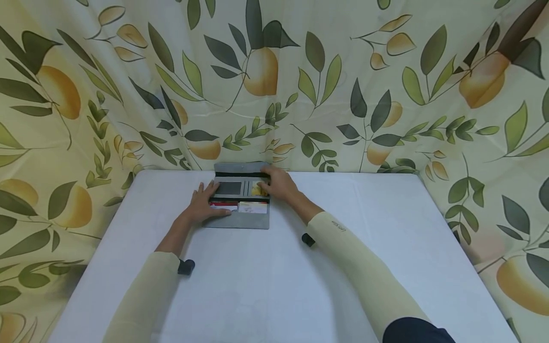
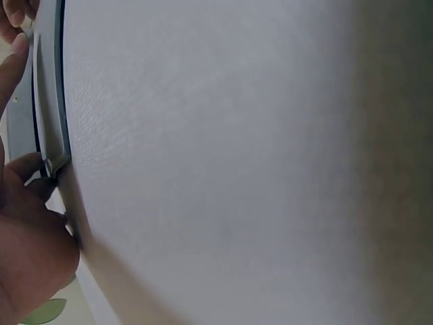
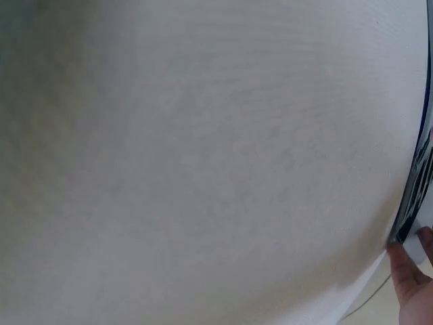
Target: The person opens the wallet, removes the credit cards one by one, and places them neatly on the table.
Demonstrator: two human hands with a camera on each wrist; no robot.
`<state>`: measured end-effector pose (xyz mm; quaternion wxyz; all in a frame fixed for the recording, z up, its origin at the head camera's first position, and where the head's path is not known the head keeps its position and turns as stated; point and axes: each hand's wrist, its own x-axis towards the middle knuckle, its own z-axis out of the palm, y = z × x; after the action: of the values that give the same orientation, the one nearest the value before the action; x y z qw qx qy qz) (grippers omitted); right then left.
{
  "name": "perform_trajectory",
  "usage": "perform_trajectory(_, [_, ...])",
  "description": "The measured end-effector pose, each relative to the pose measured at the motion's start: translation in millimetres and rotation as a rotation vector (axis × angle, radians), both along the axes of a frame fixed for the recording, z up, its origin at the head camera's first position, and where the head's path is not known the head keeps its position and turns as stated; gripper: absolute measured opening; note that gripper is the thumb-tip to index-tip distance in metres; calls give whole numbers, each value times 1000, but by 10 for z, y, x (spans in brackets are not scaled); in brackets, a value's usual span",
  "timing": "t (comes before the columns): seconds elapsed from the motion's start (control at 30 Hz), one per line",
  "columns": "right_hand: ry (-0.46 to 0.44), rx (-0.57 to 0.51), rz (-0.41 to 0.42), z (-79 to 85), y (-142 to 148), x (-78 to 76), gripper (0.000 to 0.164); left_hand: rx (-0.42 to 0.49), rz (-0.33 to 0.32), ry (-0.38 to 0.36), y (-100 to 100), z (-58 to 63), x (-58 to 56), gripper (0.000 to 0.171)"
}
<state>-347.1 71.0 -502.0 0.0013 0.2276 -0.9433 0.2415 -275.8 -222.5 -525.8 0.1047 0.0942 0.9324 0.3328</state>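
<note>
A grey wallet (image 1: 250, 221) lies unfolded near the far edge of the white table. White and red cards (image 1: 253, 207) show in its lower pockets. Higher up are a dark window (image 1: 229, 188) and a yellow picture card (image 1: 256, 189) in a slot. My left hand (image 1: 200, 205) rests on the wallet's left side, fingers spread, thumb stretched across the lower panel. At the upper right my right hand (image 1: 280, 185) grips the wallet's edge, thumb by the yellow card, fingers at the top flap. Both wrist views catch the wallet (image 2: 51, 88) only at the frame's edge.
A white cloth covers the table (image 1: 266, 295). Right behind its far edge hangs a curtain (image 1: 326, 85) printed with fruit and leaves, which also runs down both sides. Dark wrist cameras (image 1: 186, 267) sit at the cuffs of the pale sleeves.
</note>
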Motion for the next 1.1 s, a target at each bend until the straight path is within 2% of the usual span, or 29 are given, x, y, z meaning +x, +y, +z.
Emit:
perform_trajectory(0.2, [10, 51, 18, 12, 10, -15, 59, -14, -17, 2, -19, -32, -18, 114])
perform_trajectory(0.37, [36, 91, 31, 10, 15, -18, 63, -41, -47, 20, -36, -9, -4, 116])
perform_trajectory(0.6, [24, 67, 84, -13, 33, -10, 69, -57, -76, 26, -86, 6, 20, 118])
perform_trajectory(0.8, [31, 75, 144, -28, 51, -28, 74, -52, -94, 25, -120, -6, -7, 120])
perform_trajectory(1.1, [11, 71, 147, -70, 55, -8, 73, -49, -112, 26, -129, 0, 8, 123])
